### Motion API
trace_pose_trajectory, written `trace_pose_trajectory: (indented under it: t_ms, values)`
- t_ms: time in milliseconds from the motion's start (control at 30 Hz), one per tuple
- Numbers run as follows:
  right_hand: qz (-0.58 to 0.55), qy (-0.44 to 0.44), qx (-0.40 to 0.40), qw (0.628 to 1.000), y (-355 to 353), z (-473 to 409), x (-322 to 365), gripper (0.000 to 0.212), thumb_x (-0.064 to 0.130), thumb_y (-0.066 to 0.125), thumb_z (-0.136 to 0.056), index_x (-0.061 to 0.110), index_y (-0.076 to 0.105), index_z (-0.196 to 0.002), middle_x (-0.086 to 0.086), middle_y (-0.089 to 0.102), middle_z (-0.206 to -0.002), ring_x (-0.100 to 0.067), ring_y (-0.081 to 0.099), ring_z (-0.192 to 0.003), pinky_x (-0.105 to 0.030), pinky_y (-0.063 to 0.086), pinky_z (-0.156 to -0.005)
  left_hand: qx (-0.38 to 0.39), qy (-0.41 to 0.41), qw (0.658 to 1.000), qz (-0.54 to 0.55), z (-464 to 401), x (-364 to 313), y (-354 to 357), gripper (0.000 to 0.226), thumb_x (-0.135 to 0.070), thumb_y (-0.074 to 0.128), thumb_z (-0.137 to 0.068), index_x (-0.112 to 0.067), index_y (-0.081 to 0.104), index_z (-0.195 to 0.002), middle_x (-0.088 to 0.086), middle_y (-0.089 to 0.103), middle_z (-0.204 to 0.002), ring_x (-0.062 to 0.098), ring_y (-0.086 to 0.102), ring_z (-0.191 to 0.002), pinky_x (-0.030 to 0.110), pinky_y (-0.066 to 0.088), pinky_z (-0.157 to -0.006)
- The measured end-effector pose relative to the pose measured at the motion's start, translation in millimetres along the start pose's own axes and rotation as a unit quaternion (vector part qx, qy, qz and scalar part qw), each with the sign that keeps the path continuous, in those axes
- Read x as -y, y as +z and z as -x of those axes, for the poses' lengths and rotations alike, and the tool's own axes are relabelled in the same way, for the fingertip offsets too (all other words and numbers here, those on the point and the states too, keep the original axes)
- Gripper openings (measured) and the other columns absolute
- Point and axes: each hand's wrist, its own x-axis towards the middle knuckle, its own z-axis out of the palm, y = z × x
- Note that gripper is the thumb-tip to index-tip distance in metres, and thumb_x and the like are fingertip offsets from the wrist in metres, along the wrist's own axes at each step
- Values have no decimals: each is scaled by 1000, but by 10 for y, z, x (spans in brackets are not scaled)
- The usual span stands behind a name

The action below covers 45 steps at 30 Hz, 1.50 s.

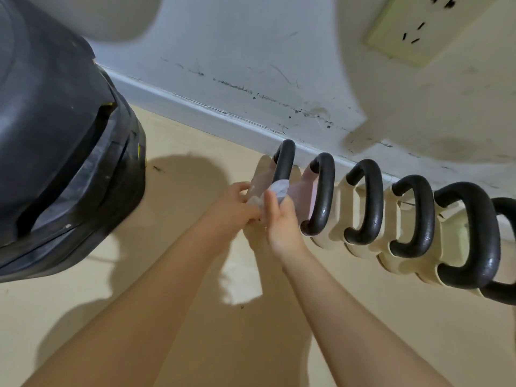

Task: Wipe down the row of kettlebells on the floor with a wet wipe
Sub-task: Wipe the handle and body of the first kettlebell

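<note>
**Fingers closed on a wet wipe at the first kettlebell**

The fingers [272, 202] of the right hand [280, 219] are curled around a crumpled white wet wipe [280, 188], which is pressed against the lower part of the black handle [284, 160] of the first kettlebell [264, 174]. The fingers of the left hand [237, 205] are bent and closed against the pale body of that same kettlebell, just left of the wipe; how firm that grip is cannot be told, since the hand is slightly blurred. Both hands are held close together, touching or nearly so, and both bare forearms are stretched out from the lower edge of the view.

The row of kettlebells [391, 219] is set on the floor [195, 317] along the white skirting board [195, 107], running from the middle of the view off to the right edge. Six black handles are seen, each arched over a cream or pinkish body, and the bells are packed side by side, touching or nearly touching. The second handle [324, 196] is glossy along its curve.

A large black rubbery object [64, 149] is stood on the floor at the left, well apart from the hands. The wall [251, 51] above the skirting is marked with dark scuffs, and a pale socket plate [418, 29] is fixed at the upper right. Shadows of the arms are cast on the beige floor.
</note>
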Motion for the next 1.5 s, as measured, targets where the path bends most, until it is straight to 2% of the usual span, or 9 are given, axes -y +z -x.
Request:
trace_pose_trajectory:
  t_ms: [200,333,500,667,767,933,1100,1267,1500]
  values:
    - [93,-5,-51,994,288,88,-255,44,29,53,-91,14,44,-131,-11,30,-148,-29,22,-139,-37,17,-115,-58,-13,998,28,163,120,-192,49,-15,49,-89,-21,40,-137,-10,46,-125,4,48,-98,14,36,-75]
    - [-25,-127,-79,988,321,87,-31,22,26,46,-83,38,63,-78,-1,59,-97,-26,54,-102,-47,45,-88,-103,1,992,79,190,224,-222,20,-14,49,-90,-20,56,-109,-14,58,-90,-11,54,-70,-4,37,-49]
    - [74,-100,-49,991,417,83,-169,20,34,40,-73,25,55,-65,-3,57,-78,-20,54,-80,-37,44,-76,-114,9,991,70,196,177,-130,11,-19,48,-91,-22,56,-98,-16,55,-81,-9,50,-68,-4,35,-46]
    - [-99,-64,-75,990,151,62,217,13,13,41,-96,18,48,-106,-1,53,-103,-9,51,-86,-5,40,-71,-106,44,993,31,135,226,-160,22,-13,43,-91,-26,61,-93,-10,63,-81,-14,55,-53,3,40,-49]
    - [64,-134,-73,986,-102,-252,317,37,23,34,-98,16,39,-133,8,50,-137,-8,43,-127,-25,31,-107,-58,66,995,-39,110,284,-88,32,-8,46,-89,-29,66,-102,0,71,-104,2,63,-86,17,45,-76]
    - [388,-223,59,892,-476,-651,471,45,38,23,-100,13,52,-124,-2,40,-147,-27,13,-145,-44,5,-118,-98,100,985,-99,86,280,-40,31,-9,62,-81,-23,69,-108,1,74,-99,13,67,-95,26,48,-87]
    - [610,-427,231,626,-527,-467,641,67,47,5,-87,19,63,-103,-5,66,-99,-27,49,-118,-43,4,-117,-129,132,974,-131,88,339,38,21,-15,62,-82,-21,70,-101,0,74,-92,15,67,-89,29,49,-82]
    - [630,-377,149,662,-576,-645,736,75,47,-4,-84,22,66,-100,-2,65,-93,-24,42,-119,-44,-6,-117,-158,139,968,-134,67,394,129,28,-15,66,-81,-13,68,-109,6,73,-101,19,67,-94,27,48,-86]
    - [649,-506,200,532,-540,-365,463,51,36,28,-88,9,67,-69,-8,67,-69,-30,61,-79,-42,26,-106,-160,160,957,-180,121,457,267,27,-25,65,-82,-26,49,-60,-8,55,-59,12,53,-59,22,38,-58]
